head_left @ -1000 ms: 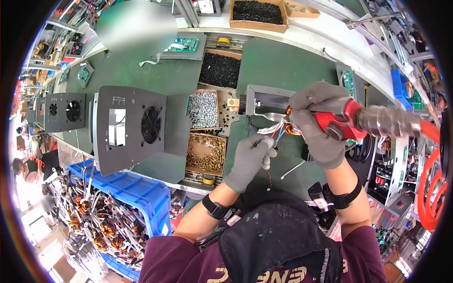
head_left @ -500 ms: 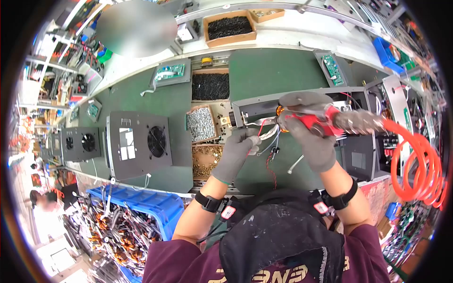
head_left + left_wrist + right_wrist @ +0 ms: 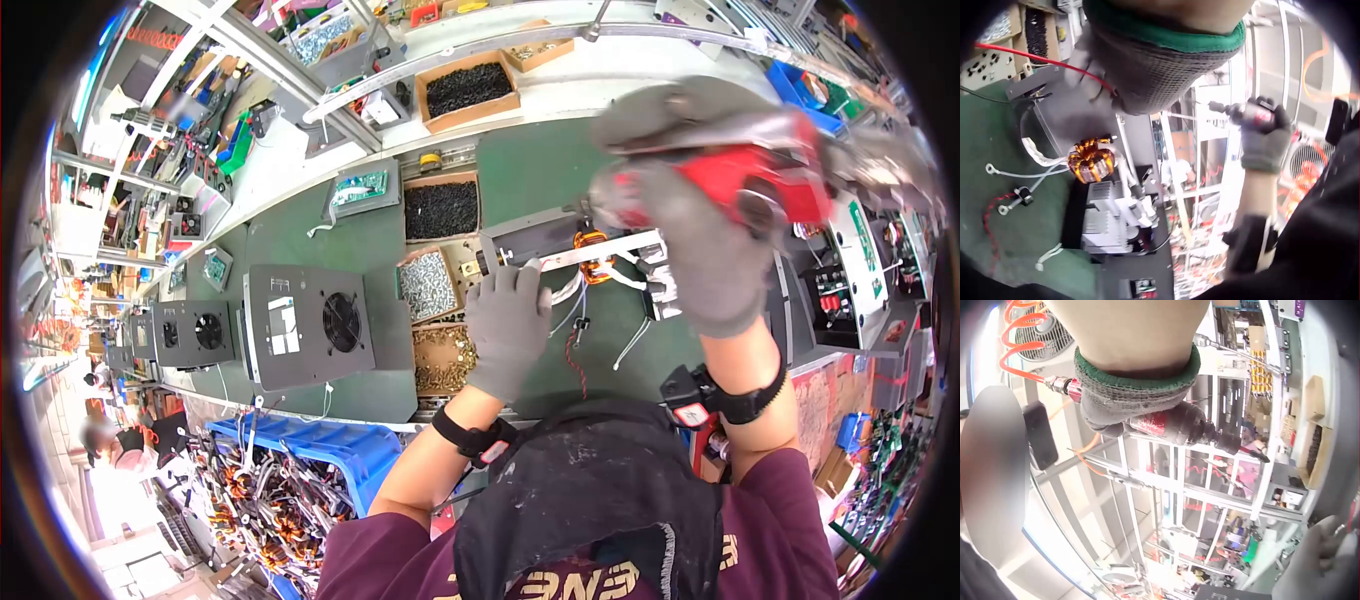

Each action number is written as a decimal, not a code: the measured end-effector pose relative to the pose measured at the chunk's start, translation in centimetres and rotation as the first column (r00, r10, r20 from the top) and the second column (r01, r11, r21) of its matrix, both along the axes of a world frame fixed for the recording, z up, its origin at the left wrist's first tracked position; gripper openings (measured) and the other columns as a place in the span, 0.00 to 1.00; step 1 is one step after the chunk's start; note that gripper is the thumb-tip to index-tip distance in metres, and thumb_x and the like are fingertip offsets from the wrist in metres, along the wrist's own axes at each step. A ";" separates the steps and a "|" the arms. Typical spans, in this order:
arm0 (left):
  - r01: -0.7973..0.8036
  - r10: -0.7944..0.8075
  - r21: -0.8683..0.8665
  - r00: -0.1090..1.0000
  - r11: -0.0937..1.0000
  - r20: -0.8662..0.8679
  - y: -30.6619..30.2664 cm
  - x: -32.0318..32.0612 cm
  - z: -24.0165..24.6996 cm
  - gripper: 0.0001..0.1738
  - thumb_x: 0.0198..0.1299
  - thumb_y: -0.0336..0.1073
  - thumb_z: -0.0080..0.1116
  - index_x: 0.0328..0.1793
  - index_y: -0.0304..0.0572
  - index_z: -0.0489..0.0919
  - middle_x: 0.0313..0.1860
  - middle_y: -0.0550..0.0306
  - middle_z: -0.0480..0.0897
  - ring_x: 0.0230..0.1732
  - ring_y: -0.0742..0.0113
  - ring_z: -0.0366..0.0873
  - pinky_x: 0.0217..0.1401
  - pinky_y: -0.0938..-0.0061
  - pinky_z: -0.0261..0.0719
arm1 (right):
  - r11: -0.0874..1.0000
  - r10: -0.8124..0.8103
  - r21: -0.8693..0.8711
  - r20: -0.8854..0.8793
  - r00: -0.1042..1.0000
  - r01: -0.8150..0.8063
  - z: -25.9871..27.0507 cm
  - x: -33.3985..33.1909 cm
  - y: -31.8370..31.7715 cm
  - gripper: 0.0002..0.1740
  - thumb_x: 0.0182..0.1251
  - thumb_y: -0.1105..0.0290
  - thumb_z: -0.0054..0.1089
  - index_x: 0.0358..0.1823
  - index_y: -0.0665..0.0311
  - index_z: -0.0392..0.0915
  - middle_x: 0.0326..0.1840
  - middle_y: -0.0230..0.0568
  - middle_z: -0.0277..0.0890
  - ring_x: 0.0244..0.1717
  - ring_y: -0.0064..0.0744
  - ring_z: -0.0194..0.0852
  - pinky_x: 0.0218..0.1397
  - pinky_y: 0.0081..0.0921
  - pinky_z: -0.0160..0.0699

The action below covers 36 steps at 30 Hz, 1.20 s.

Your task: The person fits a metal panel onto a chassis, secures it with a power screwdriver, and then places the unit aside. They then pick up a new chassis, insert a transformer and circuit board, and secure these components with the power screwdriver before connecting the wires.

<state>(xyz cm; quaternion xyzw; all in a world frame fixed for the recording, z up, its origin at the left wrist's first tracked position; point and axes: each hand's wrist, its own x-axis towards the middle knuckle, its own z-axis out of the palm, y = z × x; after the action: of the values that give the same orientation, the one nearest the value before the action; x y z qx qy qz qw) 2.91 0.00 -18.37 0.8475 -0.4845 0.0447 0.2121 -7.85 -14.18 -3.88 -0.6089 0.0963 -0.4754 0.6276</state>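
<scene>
My gloved left hand (image 3: 508, 325) lies at the near left end of a grey metal chassis (image 3: 545, 235), fingers extended, fingertips right at the end of a silver bar (image 3: 600, 250). In the left wrist view a red wire (image 3: 1041, 57) runs in under its palm. A copper-wound toroid coil (image 3: 1091, 160) sits beside silver heatsinks (image 3: 1107, 219). My gloved right hand (image 3: 712, 262) grips a red air screwdriver (image 3: 785, 180), raised above the chassis; its bit (image 3: 1254, 454) touches nothing in the right wrist view. Loose leads, including a red-and-black twisted wire (image 3: 576, 365), lie on the green mat.
Boxes of black screws (image 3: 440, 210), silver screws (image 3: 427, 285) and brass screws (image 3: 440, 360) stand left of the chassis. Farther left is a grey fan panel (image 3: 305, 325). A blue crate (image 3: 340, 440) of coils stands below the bench. An orange coiled hose (image 3: 1022, 347) trails from the screwdriver.
The right hand has lifted the screwdriver off the coil area, up and away to the right. The left hand has gone from pinching the red wire to extended fingers at the chassis end.
</scene>
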 end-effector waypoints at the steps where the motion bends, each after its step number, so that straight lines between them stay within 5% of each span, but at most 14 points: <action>1: 0.006 -0.008 0.034 0.996 0.999 0.084 -0.5 -0.3 0.3 0.22 0.53 0.43 0.63 0.54 0.50 0.78 0.38 0.58 0.77 0.42 0.56 0.76 0.45 0.60 0.72 | 0.997 -0.051 -0.050 0.011 0.999 0.052 0.9 -1.0 -0.1 0.22 0.56 0.84 0.63 0.53 0.70 0.71 0.46 0.41 0.79 0.45 0.28 0.80 0.49 0.27 0.82; 4: -0.020 -0.009 0.145 0.981 0.989 0.191 -1.8 -0.9 0.2 0.23 0.51 0.46 0.64 0.54 0.50 0.78 0.44 0.58 0.75 0.50 0.58 0.74 0.51 0.58 0.68 | 0.982 -0.179 0.053 -0.016 0.984 0.180 -0.4 -7.3 -0.7 0.21 0.54 0.83 0.63 0.50 0.73 0.71 0.41 0.49 0.80 0.36 0.41 0.84 0.46 0.38 0.87; 7: -0.086 0.055 0.151 0.979 0.985 0.197 -2.4 -1.8 -0.2 0.22 0.52 0.47 0.63 0.53 0.50 0.79 0.41 0.58 0.75 0.47 0.58 0.73 0.50 0.58 0.67 | 0.940 -0.242 0.177 -0.261 0.934 0.292 -6.0 -18.4 -1.3 0.21 0.52 0.78 0.63 0.49 0.66 0.69 0.56 0.49 0.69 0.51 0.44 0.77 0.51 0.47 0.82; 9: -0.139 0.104 0.168 0.974 0.976 0.203 -3.2 -2.2 -0.4 0.21 0.54 0.49 0.61 0.52 0.51 0.79 0.41 0.59 0.74 0.47 0.60 0.73 0.49 0.58 0.67 | 0.967 -0.178 0.113 -0.334 0.926 0.227 -6.9 -24.2 -1.2 0.22 0.51 0.77 0.66 0.47 0.64 0.68 0.51 0.48 0.72 0.39 0.39 0.78 0.42 0.38 0.83; 10: -0.189 0.150 0.181 0.967 0.965 0.208 -3.7 -2.3 -0.6 0.20 0.55 0.50 0.59 0.51 0.51 0.79 0.41 0.60 0.74 0.48 0.62 0.73 0.48 0.58 0.66 | 0.893 -0.269 0.230 -0.416 0.868 0.387 -6.2 -25.6 0.6 0.24 0.51 0.76 0.68 0.49 0.62 0.68 0.43 0.45 0.75 0.35 0.35 0.77 0.37 0.31 0.81; 14: -0.226 0.192 0.112 0.947 0.968 0.256 -4.3 -2.2 -1.8 0.14 0.53 0.49 0.60 0.41 0.55 0.80 0.38 0.63 0.74 0.45 0.63 0.74 0.47 0.58 0.67 | 0.804 -0.199 0.325 -0.640 0.742 0.497 -7.9 -34.5 1.5 0.24 0.53 0.76 0.67 0.51 0.62 0.69 0.40 0.40 0.77 0.37 0.29 0.77 0.35 0.24 0.77; 17: -0.198 0.180 0.042 0.946 0.979 0.268 -4.3 -2.0 -2.2 0.11 0.51 0.48 0.61 0.37 0.55 0.81 0.36 0.63 0.75 0.43 0.62 0.74 0.46 0.58 0.66 | 0.627 -0.400 0.263 -0.699 0.593 0.733 -16.1 -41.8 1.7 0.23 0.53 0.75 0.68 0.51 0.62 0.71 0.41 0.35 0.76 0.37 0.24 0.75 0.38 0.23 0.75; 20: -0.183 0.170 0.030 0.954 0.983 0.248 -4.2 -2.2 -2.0 0.10 0.51 0.47 0.63 0.34 0.54 0.80 0.35 0.62 0.75 0.42 0.61 0.74 0.45 0.58 0.66 | 0.461 -0.280 0.079 -0.932 0.230 0.884 -27.6 -53.1 0.6 0.29 0.53 0.74 0.70 0.58 0.65 0.70 0.41 0.32 0.76 0.38 0.27 0.74 0.45 0.26 0.75; 23: -0.168 0.151 0.054 0.959 0.984 0.238 -3.9 -2.4 -1.6 0.11 0.51 0.46 0.63 0.34 0.52 0.79 0.34 0.61 0.75 0.41 0.58 0.75 0.45 0.59 0.68 | 0.559 -0.512 -0.118 -0.828 0.229 0.821 -38.2 -61.8 0.4 0.29 0.59 0.67 0.66 0.62 0.65 0.68 0.38 0.34 0.77 0.38 0.27 0.72 0.45 0.27 0.72; 24: -0.149 0.143 0.019 0.974 0.989 0.174 -3.4 -2.5 -1.5 0.11 0.51 0.46 0.64 0.34 0.51 0.79 0.34 0.61 0.76 0.41 0.57 0.75 0.44 0.59 0.68 | 0.569 -0.502 -0.103 -0.830 0.246 0.816 -38.4 -62.0 0.4 0.29 0.59 0.67 0.66 0.62 0.65 0.68 0.38 0.34 0.77 0.38 0.27 0.72 0.45 0.27 0.72; 26: -0.140 0.141 -0.015 0.982 0.990 0.124 -2.3 -3.1 -1.1 0.11 0.50 0.45 0.66 0.33 0.50 0.79 0.34 0.61 0.76 0.41 0.56 0.74 0.44 0.59 0.68 | 0.608 -0.272 -0.487 -0.870 -0.412 0.628 -37.8 -63.2 -0.4 0.34 0.60 0.64 0.65 0.66 0.65 0.64 0.41 0.40 0.78 0.40 0.31 0.75 0.44 0.29 0.73; 30: -0.256 0.260 0.070 0.964 0.964 -0.053 0.5 -4.3 -1.4 0.14 0.53 0.48 0.64 0.37 0.48 0.79 0.35 0.58 0.78 0.39 0.54 0.78 0.42 0.59 0.72 | 0.619 -0.012 -0.505 -0.772 -0.635 0.602 -30.6 -56.9 -2.5 0.38 0.58 0.55 0.63 0.67 0.61 0.63 0.52 0.54 0.78 0.49 0.51 0.78 0.50 0.41 0.74; 31: -0.266 0.281 0.127 0.952 0.956 -0.122 0.7 -4.2 -1.6 0.15 0.54 0.48 0.64 0.38 0.47 0.79 0.33 0.58 0.78 0.36 0.54 0.78 0.39 0.60 0.72 | 0.678 0.011 -0.568 -0.627 -0.779 0.466 -32.3 -59.3 -3.1 0.37 0.59 0.44 0.60 0.69 0.44 0.64 0.60 0.51 0.73 0.58 0.49 0.72 0.58 0.44 0.70; 36: -0.294 0.346 0.208 0.891 0.933 -0.293 -2.1 -4.1 -1.9 0.14 0.56 0.48 0.62 0.41 0.48 0.80 0.28 0.57 0.79 0.29 0.54 0.78 0.33 0.60 0.73 | 0.429 -0.471 -0.769 -0.638 -0.609 0.474 -26.7 -56.9 -7.0 0.32 0.63 0.51 0.60 0.67 0.51 0.68 0.64 0.49 0.70 0.63 0.50 0.67 0.64 0.42 0.66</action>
<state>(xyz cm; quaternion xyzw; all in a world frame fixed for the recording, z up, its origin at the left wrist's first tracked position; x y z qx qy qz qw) -1.17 -2.15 -20.27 0.9255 -0.2984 -0.0997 0.2110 -64.77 -21.22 -30.58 -0.5597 0.8205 -0.1068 -0.0451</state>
